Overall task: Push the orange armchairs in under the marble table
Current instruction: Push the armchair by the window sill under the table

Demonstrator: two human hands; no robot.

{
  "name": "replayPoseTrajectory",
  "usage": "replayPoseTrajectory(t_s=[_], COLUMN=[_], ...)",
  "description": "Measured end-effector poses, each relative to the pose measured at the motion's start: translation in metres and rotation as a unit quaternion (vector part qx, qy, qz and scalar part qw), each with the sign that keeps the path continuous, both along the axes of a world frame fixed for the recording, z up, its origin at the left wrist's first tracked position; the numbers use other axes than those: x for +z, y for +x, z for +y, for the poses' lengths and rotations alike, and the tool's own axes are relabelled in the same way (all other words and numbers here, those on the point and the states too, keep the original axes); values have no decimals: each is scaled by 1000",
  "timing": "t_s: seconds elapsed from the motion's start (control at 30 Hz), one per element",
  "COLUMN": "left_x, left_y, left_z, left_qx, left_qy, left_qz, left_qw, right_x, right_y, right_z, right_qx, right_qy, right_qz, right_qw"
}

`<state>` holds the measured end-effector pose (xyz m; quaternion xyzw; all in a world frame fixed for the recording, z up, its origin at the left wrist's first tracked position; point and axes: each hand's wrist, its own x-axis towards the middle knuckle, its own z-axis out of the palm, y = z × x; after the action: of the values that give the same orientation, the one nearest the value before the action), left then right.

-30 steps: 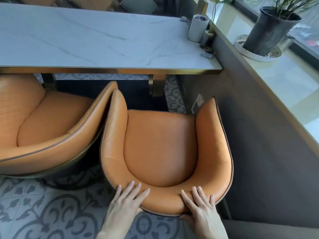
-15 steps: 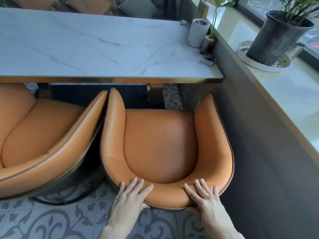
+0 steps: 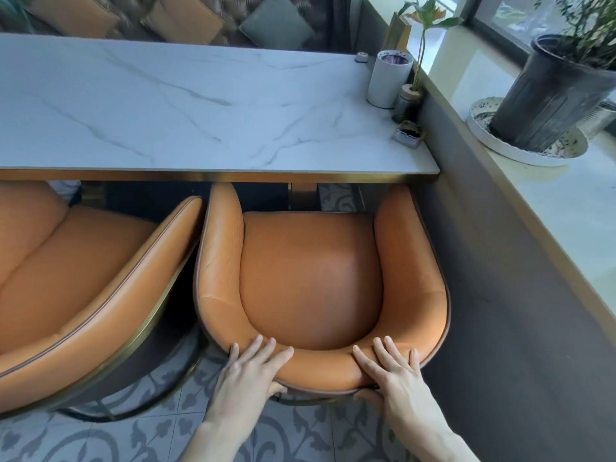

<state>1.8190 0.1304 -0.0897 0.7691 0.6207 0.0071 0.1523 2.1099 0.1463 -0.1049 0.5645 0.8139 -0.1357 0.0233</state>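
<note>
An orange leather armchair [image 3: 310,281] stands in front of me, its two arm tips reaching the gold edge of the white marble table [image 3: 186,105]. My left hand [image 3: 248,371] grips the left part of its curved backrest, fingers on top and thumb under the rim. My right hand [image 3: 391,371] holds the right part the same way. A second orange armchair [image 3: 76,278] sits to the left, angled, touching the first one's left arm.
A grey half-wall [image 3: 493,295] runs close along the chair's right side, with a pale sill carrying a dark plant pot [image 3: 550,98] on a saucer. A white cylinder [image 3: 388,80], a small bottle with a plant and a small dish stand at the table's right end. The floor is patterned tile.
The chair under my hands has slid forward toward the table; its arm tips now meet the table edge. Both hands kept their hold on the backrest.
</note>
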Motion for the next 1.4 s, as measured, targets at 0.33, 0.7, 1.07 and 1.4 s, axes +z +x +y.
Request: replayPoseTrajectory(t_s=[0.33,0.7,1.07,1.4], left_x=[0,4,88,172], left_y=[14,22,-57,-242], left_z=[63,63,-38,-117], left_qx=[30,51,117,173], left_qy=[11,-1,-14,25], left_qz=[-17,-44,0,-29], left_qw=[999,998,993,984], right_x=[12,9,34,147], right_y=[4,5,-25,-250], right_z=[74,76,53,-45], right_qx=[2,8,-70,19], right_qy=[-11,2,-30,-48], right_qz=[11,1,-89,11], right_qw=[1000,1000,993,999])
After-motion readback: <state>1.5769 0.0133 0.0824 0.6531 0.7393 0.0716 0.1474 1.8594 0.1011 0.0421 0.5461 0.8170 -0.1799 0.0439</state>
